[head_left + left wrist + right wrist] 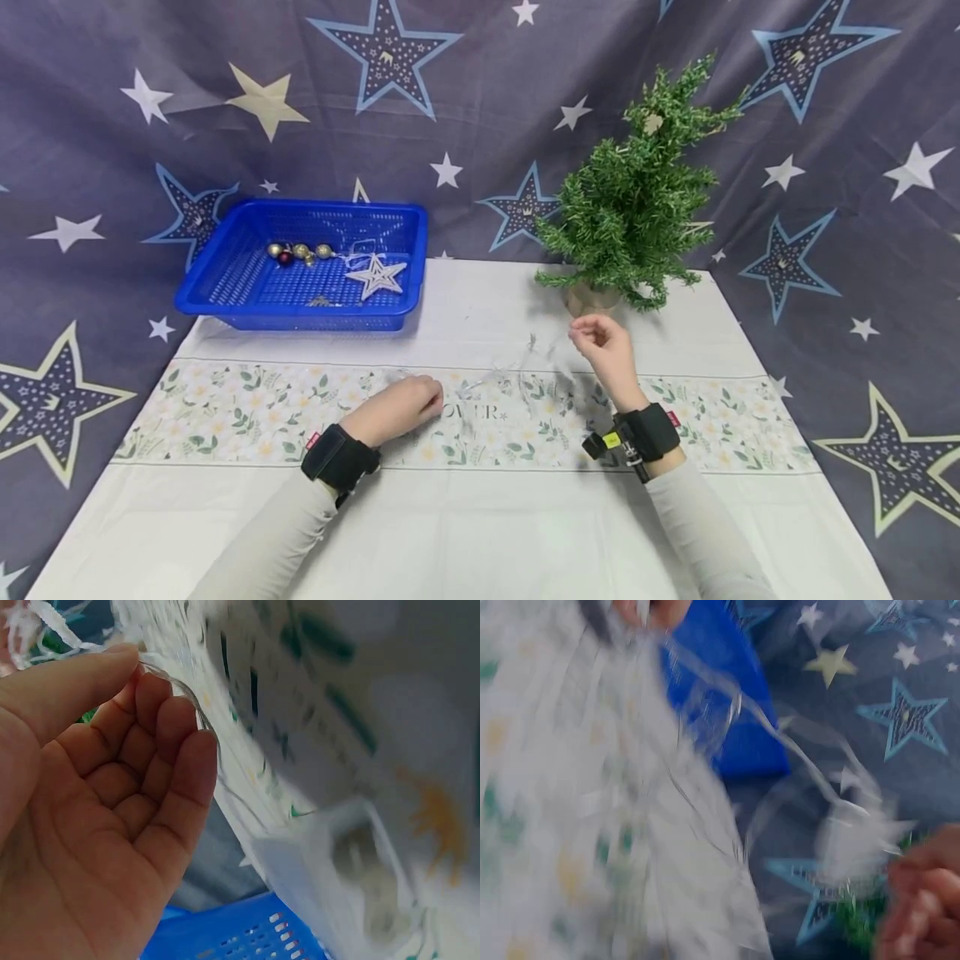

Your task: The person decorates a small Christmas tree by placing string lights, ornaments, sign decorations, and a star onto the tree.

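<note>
A thin, clear wire string, which looks like fairy lights [487,383], stretches loosely between the two hands above the table. My left hand [401,408] pinches the wire between thumb and fingertips, plain in the left wrist view. Close by there, a small translucent case [364,877] with round shapes inside appears, blurred. My right hand [603,346] is raised in front of the tree, thumb and fingertips together on the string's other part. In the right wrist view a white tangled clump [855,840] hangs at those fingertips, smeared by motion.
A small green artificial tree [630,200] stands at the back right. At the back left is a blue plastic basket [300,321] holding gold and dark red baubles [300,251] and a white star [377,277]. A flowered band crosses the white table cover [487,533].
</note>
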Demonstrator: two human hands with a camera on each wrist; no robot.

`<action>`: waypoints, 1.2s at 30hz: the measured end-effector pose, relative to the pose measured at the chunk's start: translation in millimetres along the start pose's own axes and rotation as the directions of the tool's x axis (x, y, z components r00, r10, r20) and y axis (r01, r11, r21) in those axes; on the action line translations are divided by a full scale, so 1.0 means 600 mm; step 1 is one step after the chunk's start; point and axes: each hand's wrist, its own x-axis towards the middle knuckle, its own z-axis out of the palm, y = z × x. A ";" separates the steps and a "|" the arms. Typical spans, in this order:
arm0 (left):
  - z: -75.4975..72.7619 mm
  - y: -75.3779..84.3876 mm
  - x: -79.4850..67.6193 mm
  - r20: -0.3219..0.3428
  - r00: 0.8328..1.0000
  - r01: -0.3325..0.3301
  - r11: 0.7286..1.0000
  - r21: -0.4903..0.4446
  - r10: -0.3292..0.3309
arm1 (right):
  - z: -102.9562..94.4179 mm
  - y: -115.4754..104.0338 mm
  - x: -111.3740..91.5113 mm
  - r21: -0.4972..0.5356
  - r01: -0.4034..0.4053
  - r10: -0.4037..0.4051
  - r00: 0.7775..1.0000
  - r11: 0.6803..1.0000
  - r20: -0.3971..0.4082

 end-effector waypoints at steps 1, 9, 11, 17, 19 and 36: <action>0.002 0.002 -0.003 0.008 1.000 -0.001 1.000 -0.005 0.001 | -0.004 -0.022 -0.008 -0.103 -0.042 0.045 0.999 0.994 0.023; 0.008 -0.001 -0.017 -0.046 0.999 0.018 0.999 0.051 -0.016 | -0.038 -0.015 -0.038 -0.602 0.040 0.213 0.915 0.798 0.343; 0.007 -0.003 -0.018 -0.052 0.999 0.006 0.998 0.062 -0.003 | -0.043 -0.021 -0.041 -0.644 0.076 0.257 0.877 0.762 0.407; 0.008 0.005 -0.022 -0.038 0.999 -0.022 0.998 0.065 0.025 | -0.010 -0.054 -0.026 -0.633 0.190 0.165 0.873 0.750 0.458; 0.008 0.007 -0.023 -0.043 0.999 -0.015 0.998 0.064 0.018 | 0.018 -0.069 -0.024 -0.601 0.224 0.131 0.862 0.767 0.489; 0.018 0.014 -0.021 -0.047 0.998 -0.042 0.995 0.090 0.046 | 0.178 -0.049 0.011 -0.514 0.530 0.021 0.682 0.675 0.731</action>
